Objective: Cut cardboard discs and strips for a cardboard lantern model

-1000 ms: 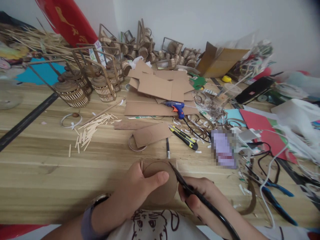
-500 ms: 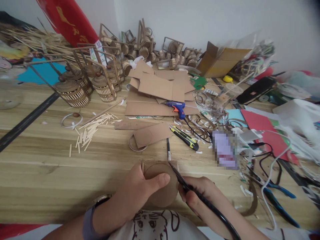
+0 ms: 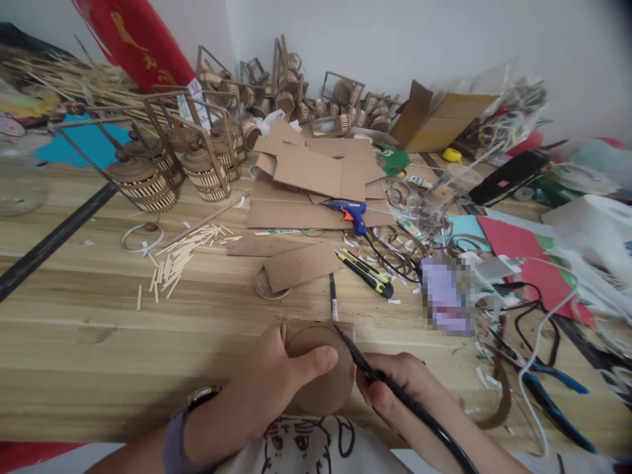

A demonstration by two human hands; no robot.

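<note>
My left hand (image 3: 281, 372) is closed on a piece of brown cardboard (image 3: 323, 388), its thumb lying flat across the top face. A curved outline shows on the cardboard, and its lower edge is rounded. In my right hand (image 3: 392, 382) are black-handled scissors (image 3: 415, 408), with fingers wrapped round the long curved handle. The blades lie along the right side of the cardboard, near its upper right corner. My palm and fingers hide part of the handles.
Beyond my hands lie a marker (image 3: 334, 299), a yellow-black utility knife (image 3: 365, 271) and a blue glue gun (image 3: 351, 214). Small wooden sticks (image 3: 178, 260) and lidded baskets (image 3: 143, 181) are at left. Blue-handled pliers (image 3: 548, 395) and a white cable (image 3: 523, 388) lie at right.
The cardboard and my right hand with the scissors sit very slightly lower and further right in view. Both grips stay the same, and the table things are unmoved.
</note>
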